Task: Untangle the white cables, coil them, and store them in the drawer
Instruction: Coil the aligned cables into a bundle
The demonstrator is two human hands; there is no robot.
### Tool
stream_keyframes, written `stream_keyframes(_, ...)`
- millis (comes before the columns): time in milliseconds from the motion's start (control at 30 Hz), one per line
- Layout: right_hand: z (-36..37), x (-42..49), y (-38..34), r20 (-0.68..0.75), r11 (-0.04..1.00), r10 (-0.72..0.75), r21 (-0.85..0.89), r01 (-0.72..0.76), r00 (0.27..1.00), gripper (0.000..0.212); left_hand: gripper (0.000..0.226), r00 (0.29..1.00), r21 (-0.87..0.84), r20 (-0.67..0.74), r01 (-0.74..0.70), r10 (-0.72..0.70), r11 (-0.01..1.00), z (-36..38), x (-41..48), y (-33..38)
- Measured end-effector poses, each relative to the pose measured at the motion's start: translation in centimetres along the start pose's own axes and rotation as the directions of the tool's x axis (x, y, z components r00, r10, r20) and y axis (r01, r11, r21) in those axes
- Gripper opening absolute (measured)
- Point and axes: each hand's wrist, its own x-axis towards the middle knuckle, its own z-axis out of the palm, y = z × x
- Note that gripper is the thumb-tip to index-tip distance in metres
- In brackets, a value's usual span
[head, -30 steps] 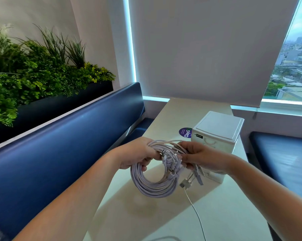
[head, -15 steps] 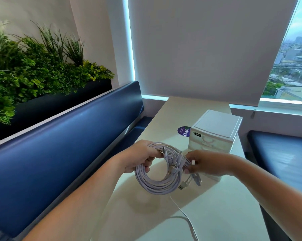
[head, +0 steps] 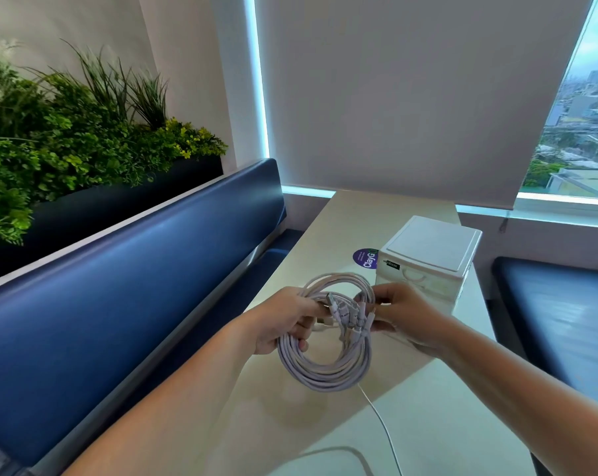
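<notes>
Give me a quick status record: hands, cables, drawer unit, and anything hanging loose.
left hand: grips the left side of the cable coil
right hand: pinches the connector ends bunched at the coil's right side
cable coil: looped bundle, held above the table
loose cable: one strand trails from the coil down onto the table
drawer unit: on the table behind the right hand; drawers look closed
stage: nothing stored yet
</notes>
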Motion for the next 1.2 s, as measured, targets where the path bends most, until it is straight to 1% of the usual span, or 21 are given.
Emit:
stream_keyframes(67,0.2,0.0,0.0,0.02,0.996,0.033,0.084,-0.035,0.999,0.013,0.023,1.0,-0.007,0.002,-0.012,0.012,1.0,0.3,0.0,0.1)
stream_keyframes(167,0.4,-0.2,-0.2,0.099,0.979,0.098,0.167,-0.113,0.99,0.024,0.024,1.0,-0.019,0.0,-0.023,0.023,1.0,0.5,0.1,0.1)
stream_keyframes(233,0.5,-0.4,-0.3,0.128,0.963,0.121,0.224,-0.148,0.984,0.022,0.025,1.0,-0.029,0.013,-0.025,0.025,0.999,0.5,0.1,0.1)
stream_keyframes(300,0.6,-0.6,-0.4,0.143,0.938,0.141,0.297,-0.178,0.98,0.025,0.026,0.999,-0.038,0.027,-0.028,0.029,0.999,0.5,0.1,0.1)
stream_keyframes(400,0.7,-0.7,-0.1,0.176,0.918,0.144,0.343,-0.198,0.974,0.04,0.025,0.999,-0.036,0.033,-0.026,0.027,0.999,0.4,0.0,0.2)
stream_keyframes(467,0.4,-1.0,0.0,0.222,0.905,0.148,0.363,-0.222,0.964,0.045,0.024,0.999,-0.027,0.03,-0.027,0.028,0.999,0.3,0.0,0.3)
stream_keyframes(533,0.0,-1.2,0.0,0.279,0.877,0.129,0.415,-0.241,0.952,0.056,0.025,0.999,-0.026,0.016,-0.032,0.032,0.999,0.1,0.0,0.4)
stream_keyframes(567,-0.2,-1.4,-0.1,0.294,0.868,0.128,0.429,-0.251,0.947,0.058,0.025,0.999,-0.03,0.011,-0.035,0.035,0.999,0.0,0.0,0.4)
stream_keyframes(600,-0.3,-1.4,-0.1,0.294,0.868,0.13,0.427,-0.252,0.947,0.052,0.025,0.999,-0.033,0.01,-0.038,0.038,0.999,0.0,0.0,0.4)
stream_keyframes(667,-0.1,-1.4,-0.2,0.274,0.884,0.14,0.398,-0.245,0.951,0.034,0.027,0.999,-0.04,0.021,-0.036,0.037,0.999,0.0,0.2,0.3)
stream_keyframes(700,0.1,-1.4,-0.4,0.27,0.894,0.142,0.379,-0.241,0.952,0.032,0.028,0.999,-0.046,0.026,-0.032,0.033,0.998,0.0,0.2,0.3)
stream_keyframes(800,0.6,-1.4,-0.4,0.28,0.914,0.137,0.334,-0.23,0.95,0.033,0.028,0.999,-0.056,0.04,-0.013,0.016,0.998,-0.1,0.4,0.1)
stream_keyframes(867,0.8,-1.7,-0.5,0.28,0.915,0.136,0.331,-0.229,0.95,0.027,0.024,0.999,-0.044,0.04,-0.01,0.011,0.999,-0.2,0.5,0.1)
stream_keyframes(967,1.0,-1.8,-0.5,0.284,0.91,0.124,0.349,-0.223,0.951,0.025,0.014,0.999,0.039,0.02,-0.035,0.034,0.999,-0.3,0.7,-0.2)
stream_keyframes(1033,1.2,-1.8,-0.3,0.285,0.909,0.116,0.355,-0.218,0.951,0.024,0.009,0.999,0.137,0.006,-0.051,0.051,0.989,-0.6,0.9,-0.4)
stream_keyframes(1067,1.2,-1.7,-0.2,0.278,0.908,0.115,0.359,-0.214,0.954,0.023,0.013,0.999,0.181,0.01,-0.054,0.053,0.982,-0.8,0.9,-0.5)
stream_keyframes(1100,1.3,-1.7,-0.2,0.271,0.905,0.115,0.368,-0.213,0.956,0.023,0.021,0.999,0.21,0.016,-0.046,0.044,0.977,-0.9,1.0,-0.6)
stream_keyframes(1133,1.3,-1.7,-0.1,0.261,0.905,0.117,0.369,-0.211,0.958,0.022,0.026,0.999,0.218,0.021,-0.033,0.03,0.975,-0.9,1.0,-0.6)
stream_keyframes(1200,1.2,-1.7,0.0,0.25,0.914,0.133,0.344,-0.216,0.959,0.023,0.023,1.0,0.215,0.019,-0.016,0.012,0.976,-0.8,1.1,-0.6)
